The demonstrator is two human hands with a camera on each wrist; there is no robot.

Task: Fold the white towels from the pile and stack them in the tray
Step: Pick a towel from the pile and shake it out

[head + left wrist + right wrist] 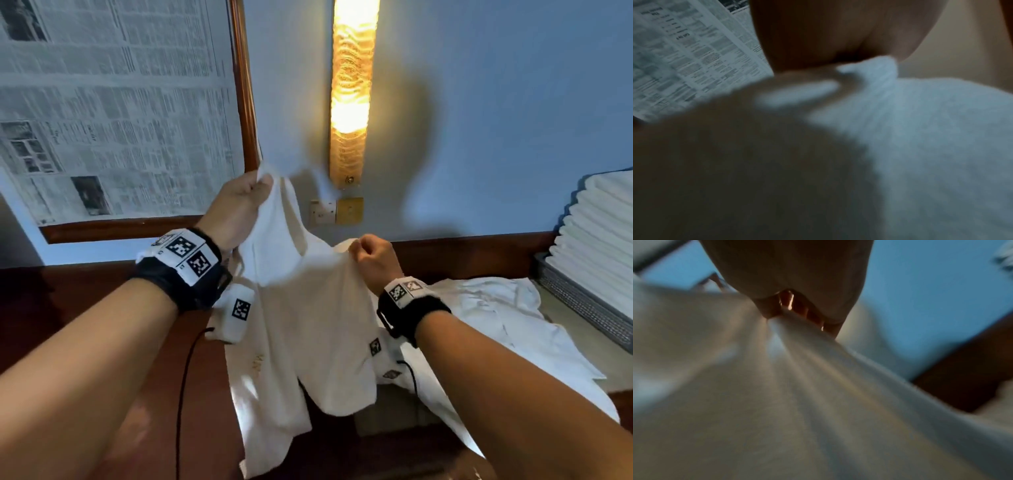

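A white towel (pixel 301 308) hangs in the air between both hands, its lower end draping over the table. My left hand (pixel 239 202) is raised and pinches the towel's upper corner. Lower and to the right, my right hand (pixel 371 257) grips another edge of it in a fist. In the left wrist view the towel (pixel 920 146) fills the frame below the hand (pixel 838 40). The right wrist view has the towel (pixel 797 402) fanning out from the curled fingers (pixel 809 316). A pile of white towels (pixel 496 318) lies on the table behind the right wrist. The tray (pixel 582 305) at the far right holds several folded towels (pixel 599 233).
A dark wooden table (pixel 68 301) runs along a blue wall. A lit wall lamp (pixel 352 89) and switch plates (pixel 337 210) are straight ahead. A wooden frame covered with newspaper (pixel 113 102) hangs at the left. A black cable (pixel 181 394) trails from the left wrist.
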